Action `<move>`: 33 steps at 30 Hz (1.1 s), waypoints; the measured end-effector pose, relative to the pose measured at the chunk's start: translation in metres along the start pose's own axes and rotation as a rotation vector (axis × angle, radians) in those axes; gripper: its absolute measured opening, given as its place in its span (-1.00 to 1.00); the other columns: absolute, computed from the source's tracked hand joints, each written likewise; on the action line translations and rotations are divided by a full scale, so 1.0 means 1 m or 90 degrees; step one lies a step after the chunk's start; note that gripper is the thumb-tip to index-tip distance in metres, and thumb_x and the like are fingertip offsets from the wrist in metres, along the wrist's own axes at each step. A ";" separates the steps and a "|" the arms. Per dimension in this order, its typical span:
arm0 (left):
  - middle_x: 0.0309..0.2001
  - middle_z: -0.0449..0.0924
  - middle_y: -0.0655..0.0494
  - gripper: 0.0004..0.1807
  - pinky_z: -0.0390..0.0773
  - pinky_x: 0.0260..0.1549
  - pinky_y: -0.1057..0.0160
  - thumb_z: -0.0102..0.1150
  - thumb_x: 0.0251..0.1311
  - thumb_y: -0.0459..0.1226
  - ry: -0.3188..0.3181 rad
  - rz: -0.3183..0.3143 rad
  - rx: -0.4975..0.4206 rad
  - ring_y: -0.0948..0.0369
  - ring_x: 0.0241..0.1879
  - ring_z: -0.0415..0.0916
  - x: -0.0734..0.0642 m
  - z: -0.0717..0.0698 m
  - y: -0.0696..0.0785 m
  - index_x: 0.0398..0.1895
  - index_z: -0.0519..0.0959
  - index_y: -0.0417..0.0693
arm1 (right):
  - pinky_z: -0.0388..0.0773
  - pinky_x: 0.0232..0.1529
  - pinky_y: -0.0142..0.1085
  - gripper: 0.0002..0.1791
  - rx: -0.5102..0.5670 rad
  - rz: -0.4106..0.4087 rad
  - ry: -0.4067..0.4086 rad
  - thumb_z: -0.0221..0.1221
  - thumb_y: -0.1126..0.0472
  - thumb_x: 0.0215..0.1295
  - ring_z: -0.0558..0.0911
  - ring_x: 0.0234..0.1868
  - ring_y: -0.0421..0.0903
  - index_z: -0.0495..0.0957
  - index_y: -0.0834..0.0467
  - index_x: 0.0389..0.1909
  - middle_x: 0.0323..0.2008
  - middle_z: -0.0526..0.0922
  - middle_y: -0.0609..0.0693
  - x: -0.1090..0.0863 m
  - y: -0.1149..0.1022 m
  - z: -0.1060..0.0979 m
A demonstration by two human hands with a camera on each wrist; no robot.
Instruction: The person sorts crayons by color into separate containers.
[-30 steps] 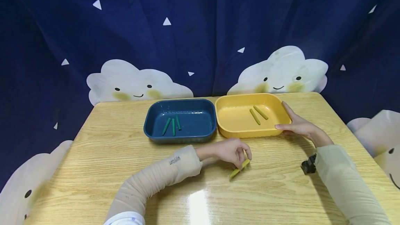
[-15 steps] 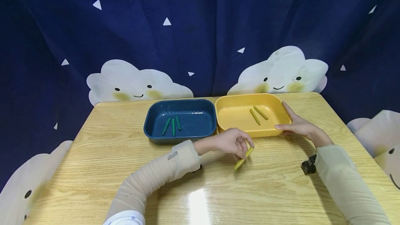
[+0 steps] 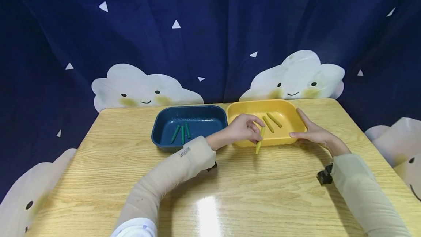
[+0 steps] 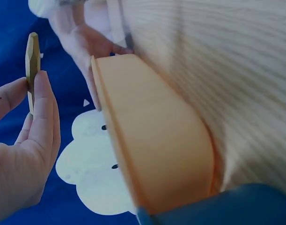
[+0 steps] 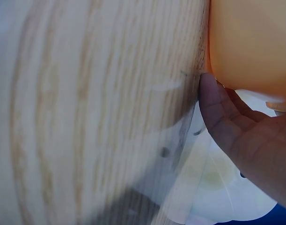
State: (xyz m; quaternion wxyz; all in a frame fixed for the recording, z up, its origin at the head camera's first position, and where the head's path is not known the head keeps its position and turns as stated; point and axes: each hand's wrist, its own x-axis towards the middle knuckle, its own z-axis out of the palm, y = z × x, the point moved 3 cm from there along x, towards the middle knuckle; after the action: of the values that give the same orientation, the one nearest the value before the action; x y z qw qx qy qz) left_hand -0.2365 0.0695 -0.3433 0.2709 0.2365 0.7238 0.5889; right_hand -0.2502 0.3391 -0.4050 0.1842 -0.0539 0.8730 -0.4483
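Note:
In the head view my left hand (image 3: 242,128) is over the front of the yellow tray (image 3: 238,142). Its thumb and fingers pinch a yellow crayon (image 3: 260,143), which is tilted and overlaps the tray's front wall. The left wrist view shows this crayon (image 4: 33,58) upright between thumb and fingertips. At the tray's right end my right hand (image 3: 314,131) holds the corner, thumb at the rim and fingers along the outside wall. Two yellow crayons (image 3: 268,124) lie in the tray. In the right wrist view the fingers (image 5: 217,101) lie against the tray wall (image 5: 255,47).
A dark blue tray (image 3: 210,131) stands left of the yellow one, rims almost together, with three green crayons (image 3: 182,134) in it. Both trays are near the back of the wooden table (image 3: 263,193). Behind hangs a blue curtain (image 3: 210,39) with printed clouds.
My left hand has moved up and away from the table's middle to the yellow tray's front, carrying the crayon, which is now more upright. The right hand keeps its place.

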 end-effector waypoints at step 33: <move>-0.44 0.58 -0.21 -0.63 0.58 -0.37 0.11 0.15 -0.04 -0.64 0.125 0.107 -0.146 0.15 -0.62 0.54 0.075 -0.028 0.024 -0.08 0.44 -0.43 | 0.38 -0.18 -0.35 0.20 -0.020 -0.041 0.012 0.23 0.08 0.13 0.04 0.14 0.29 -0.62 0.05 0.36 0.32 -0.46 0.43 -0.006 0.002 0.003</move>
State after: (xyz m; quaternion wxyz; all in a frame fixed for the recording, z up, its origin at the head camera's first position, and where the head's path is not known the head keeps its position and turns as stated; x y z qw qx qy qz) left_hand -0.3104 0.1032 -0.3240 0.1735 0.2050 0.6526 0.7085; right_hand -0.2437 0.3392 -0.4062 0.1604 -0.0808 0.8795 -0.4407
